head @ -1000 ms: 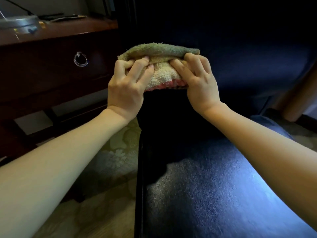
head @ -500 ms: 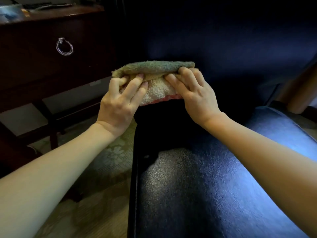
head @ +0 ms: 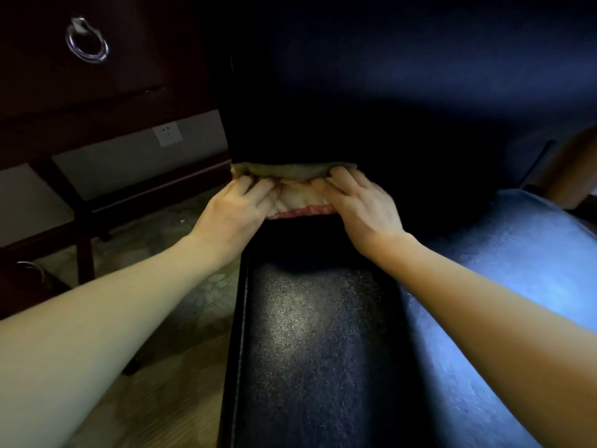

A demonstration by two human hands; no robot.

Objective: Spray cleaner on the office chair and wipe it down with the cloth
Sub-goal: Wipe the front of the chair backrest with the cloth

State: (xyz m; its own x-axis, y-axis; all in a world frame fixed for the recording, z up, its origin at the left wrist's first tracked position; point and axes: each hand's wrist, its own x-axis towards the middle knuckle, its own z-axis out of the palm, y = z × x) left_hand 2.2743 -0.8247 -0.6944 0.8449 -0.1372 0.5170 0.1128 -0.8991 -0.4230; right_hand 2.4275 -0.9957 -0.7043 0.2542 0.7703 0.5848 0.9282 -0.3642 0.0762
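From the head camera, the folded cloth (head: pixel 295 189) lies at the far end of the dark chair armrest (head: pixel 310 334), against the chair back (head: pixel 387 92), its long axis running 9 to 3 o'clock. The left hand (head: pixel 234 210) presses its 9 o'clock end and the right hand (head: pixel 363 202) its 3 o'clock end, fingers spread and bearing down on it. A drawer (head: pixel 80 53) at 10 o'clock is closed.

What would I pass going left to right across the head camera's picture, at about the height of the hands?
Dark wooden desk leg → left hand → folded cloth, gripped by both hands → right hand → shiny dark chair seat on the far right.
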